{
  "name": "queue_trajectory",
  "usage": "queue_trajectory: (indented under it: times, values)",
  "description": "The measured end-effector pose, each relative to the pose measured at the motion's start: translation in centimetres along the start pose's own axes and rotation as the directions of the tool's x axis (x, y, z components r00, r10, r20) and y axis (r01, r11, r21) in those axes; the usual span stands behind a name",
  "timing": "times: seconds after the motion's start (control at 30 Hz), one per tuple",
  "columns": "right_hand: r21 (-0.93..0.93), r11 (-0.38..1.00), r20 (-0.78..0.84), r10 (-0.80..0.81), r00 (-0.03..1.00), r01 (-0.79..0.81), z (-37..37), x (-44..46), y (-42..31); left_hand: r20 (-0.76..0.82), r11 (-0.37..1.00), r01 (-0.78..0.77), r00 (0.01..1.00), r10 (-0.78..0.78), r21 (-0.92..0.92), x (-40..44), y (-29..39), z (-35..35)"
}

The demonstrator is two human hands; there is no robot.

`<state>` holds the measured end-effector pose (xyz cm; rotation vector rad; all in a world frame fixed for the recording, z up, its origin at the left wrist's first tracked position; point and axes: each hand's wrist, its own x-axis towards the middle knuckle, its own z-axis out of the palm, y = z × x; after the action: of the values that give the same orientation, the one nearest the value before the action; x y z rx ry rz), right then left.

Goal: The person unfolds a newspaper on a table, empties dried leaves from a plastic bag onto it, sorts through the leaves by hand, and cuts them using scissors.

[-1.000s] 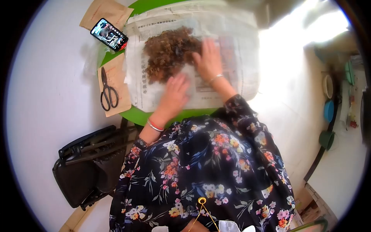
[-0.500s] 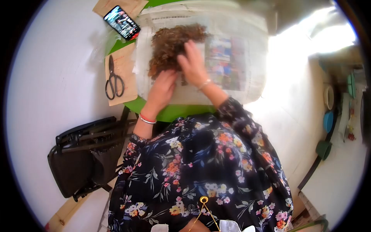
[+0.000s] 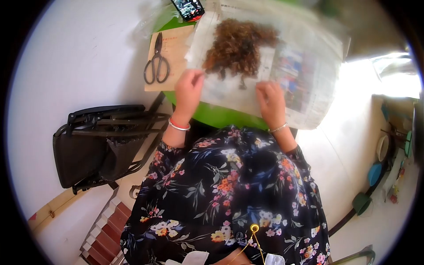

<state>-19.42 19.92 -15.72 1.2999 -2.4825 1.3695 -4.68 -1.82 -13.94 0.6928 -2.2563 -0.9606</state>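
A heap of brown, crinkled dried pieces (image 3: 238,46) lies on spread newspaper (image 3: 229,95); I cannot tell their exact kind. A few dark bits sit loose at its near edge. My left hand (image 3: 189,90) is at the paper's near left edge, its fingers curled together in a pinch. Right of that, below the heap, my right hand (image 3: 270,98) hovers over or rests on the paper with bent, closed fingers. Neither hand touches the heap. Whatever either hand may hold is hidden.
Black-handled scissors (image 3: 157,64) lie on a brown paper envelope (image 3: 179,44) at the left of the green table (image 3: 225,115). A phone (image 3: 189,9) with a lit screen is at the top. A folded black chair (image 3: 88,150) leans left; a green bucket (image 3: 362,203) stands far right.
Both hands have drawn back from the heap toward me and moved apart, their fingers now curled. The head view has shifted, so the table sits higher and further right.
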Motion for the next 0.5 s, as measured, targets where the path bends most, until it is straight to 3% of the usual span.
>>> queue_trajectory:
  times: [0.17, 0.37, 0.5]
  values:
    - [-0.057, 0.997, 0.04, -0.056, 0.998, 0.059, -0.1, 0.5, -1.1, -0.016, 0.984, -0.12, 0.992, 0.123, 0.133, 3.4, -0.8, 1.7]
    - [-0.056, 0.994, 0.046, -0.094, 0.995, 0.096, -0.6, 0.1, -1.7, 0.043, 0.965, -0.139, 0.99, 0.133, 0.222, 4.5, -2.3, 3.5]
    - [-0.04, 0.996, 0.051, -0.075, 0.996, 0.077, -1.1, -0.6, -1.6, -0.068, 0.999, 0.012, 0.998, -0.009, 0.043, 3.6, -2.0, 3.4]
